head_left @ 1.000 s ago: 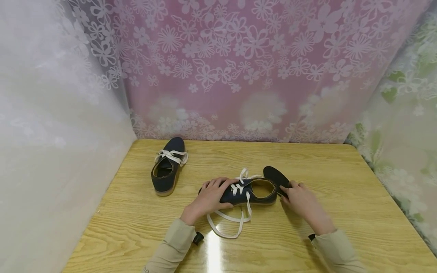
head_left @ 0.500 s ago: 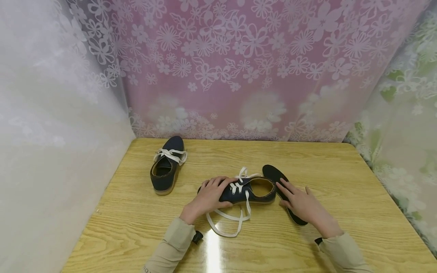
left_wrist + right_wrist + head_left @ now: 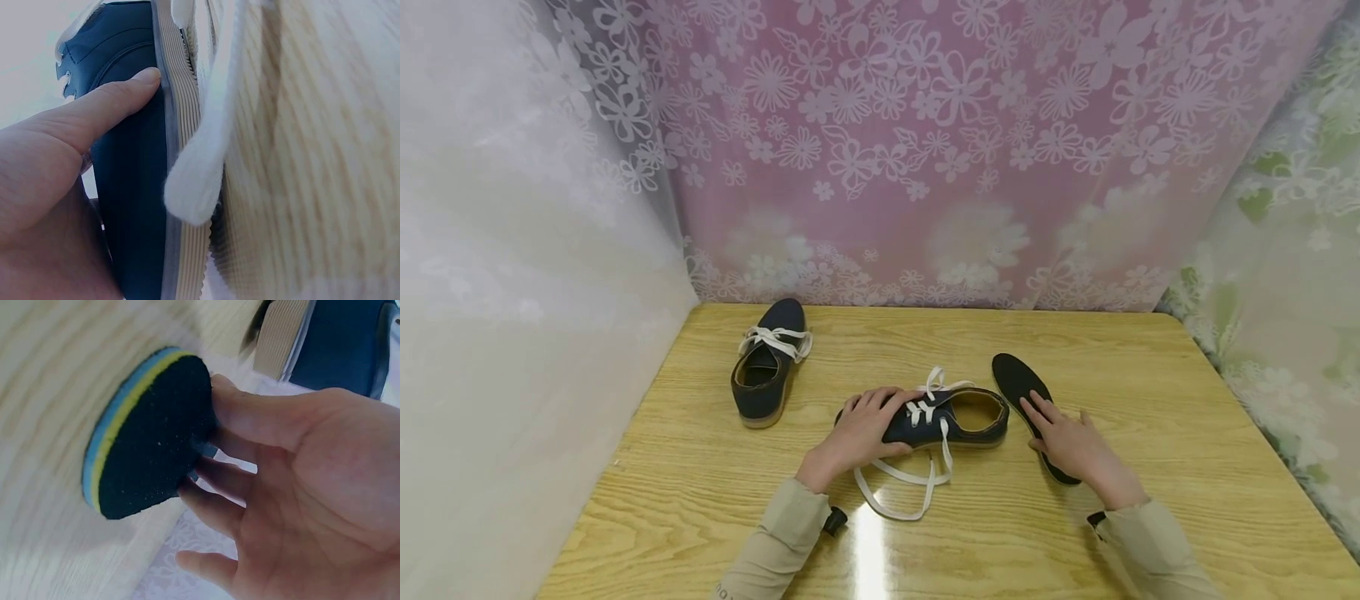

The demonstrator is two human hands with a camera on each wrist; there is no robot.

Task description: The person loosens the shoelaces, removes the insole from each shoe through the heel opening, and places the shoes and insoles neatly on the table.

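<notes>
A navy lace-up shoe (image 3: 901, 428) lies on the table with its toe to the left, its white laces (image 3: 910, 481) loose. My left hand (image 3: 859, 429) grips the toe part, fingers over the top. In the left wrist view the thumb (image 3: 119, 100) presses the shoe's side just above the ribbed sole (image 3: 187, 112). To the right of the heel lies a black insole (image 3: 1015, 379), with yellow and blue layers along its edge in the right wrist view. My right hand (image 3: 1075, 448) rests on the insole, fingers extended across it and thumb at its left edge.
A second navy shoe (image 3: 760, 407) with tied white laces stands at the back left of the wooden table (image 3: 1120, 358). A flowered pink curtain (image 3: 880, 250) hangs behind the table's far edge.
My right hand first gripped the insole beside the heel, then its fingers straightened over it. The insole has since shifted right, leaving a gap from the shoe. My left hand stayed on the shoe.
</notes>
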